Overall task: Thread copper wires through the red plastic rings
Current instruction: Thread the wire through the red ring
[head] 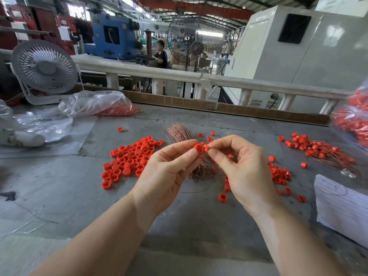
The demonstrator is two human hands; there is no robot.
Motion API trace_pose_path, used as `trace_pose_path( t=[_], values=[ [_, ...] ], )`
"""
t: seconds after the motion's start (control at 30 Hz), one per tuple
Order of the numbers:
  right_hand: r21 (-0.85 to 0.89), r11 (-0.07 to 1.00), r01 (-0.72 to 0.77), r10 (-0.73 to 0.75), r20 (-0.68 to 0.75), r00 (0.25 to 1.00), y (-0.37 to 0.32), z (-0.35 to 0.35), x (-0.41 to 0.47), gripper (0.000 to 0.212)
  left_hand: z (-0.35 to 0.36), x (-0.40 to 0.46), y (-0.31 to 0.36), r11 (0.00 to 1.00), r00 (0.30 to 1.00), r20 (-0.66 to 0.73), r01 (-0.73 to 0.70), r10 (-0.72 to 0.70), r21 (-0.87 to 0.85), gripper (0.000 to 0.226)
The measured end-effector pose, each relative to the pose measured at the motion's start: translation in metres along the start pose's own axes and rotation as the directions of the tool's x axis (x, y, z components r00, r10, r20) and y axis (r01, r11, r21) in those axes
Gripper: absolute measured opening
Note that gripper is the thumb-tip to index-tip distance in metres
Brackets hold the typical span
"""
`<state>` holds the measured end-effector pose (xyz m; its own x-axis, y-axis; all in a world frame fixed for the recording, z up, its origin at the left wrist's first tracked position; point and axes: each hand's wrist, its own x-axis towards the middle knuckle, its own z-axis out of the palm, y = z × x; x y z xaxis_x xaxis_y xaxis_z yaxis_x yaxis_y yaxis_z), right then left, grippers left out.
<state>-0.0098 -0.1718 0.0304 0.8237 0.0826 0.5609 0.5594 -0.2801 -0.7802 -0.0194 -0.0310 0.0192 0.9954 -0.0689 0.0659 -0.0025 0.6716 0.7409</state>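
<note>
Above the grey workbench (59,196), left hand (169,166) pinches a red ring (199,148); right hand (243,166) pinches another red ring (207,148), fingertips meeting.

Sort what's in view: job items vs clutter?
Job: left hand and right hand, each pinching a red ring; copper wire bundle; loose ring pile; threaded rings.
Clutter: desk fan; plastic bag; paper stack.

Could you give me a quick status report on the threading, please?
Left hand pinches a red ring; right hand pinches a second red piece against it. Copper wire bundle lies behind. Nothing in the way.
</note>
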Motion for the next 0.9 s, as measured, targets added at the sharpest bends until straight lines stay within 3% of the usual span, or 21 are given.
trace_pose_path(
  t=[0.9],
  values=[
    [-0.234, 0.922, 0.309, -0.315, 0.012, 0.949, 0.0027, 0.0039, -0.0034, 0.004, -0.0029, 0.0006, -0.0041, 0.987, 0.994, 0.019, -0.108, 0.107, 0.116, 0.015]
  ],
)
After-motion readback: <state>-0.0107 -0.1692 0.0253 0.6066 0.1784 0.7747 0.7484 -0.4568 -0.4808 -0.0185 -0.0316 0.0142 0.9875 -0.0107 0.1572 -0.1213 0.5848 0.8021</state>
